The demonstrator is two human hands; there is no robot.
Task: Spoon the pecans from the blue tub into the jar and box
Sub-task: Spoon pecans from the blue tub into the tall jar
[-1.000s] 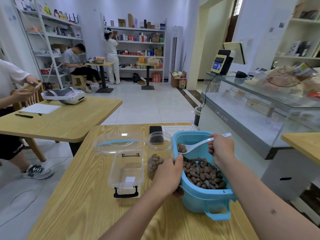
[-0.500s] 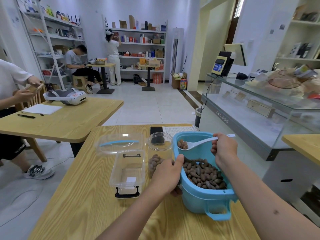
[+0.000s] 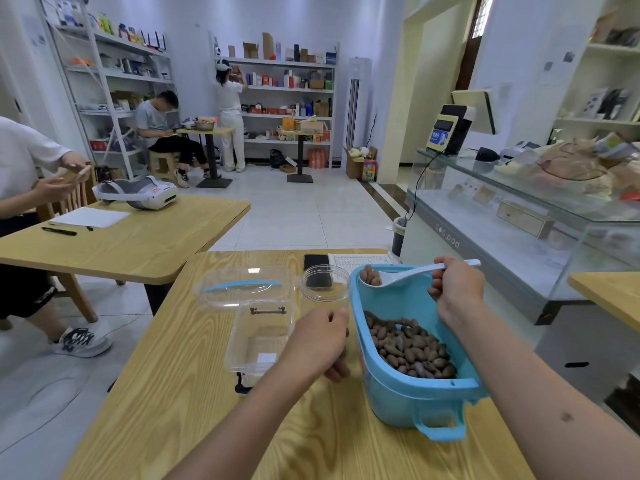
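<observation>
With your right hand (image 3: pixel 455 289) gripping the loaded spoon (image 3: pixel 398 277), keep it level, and steady the jar (image 3: pixel 325 284) your left hand (image 3: pixel 317 341) grips while tipping.

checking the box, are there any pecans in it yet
No, the clear box shows only its bare bottom and a white label.
</observation>
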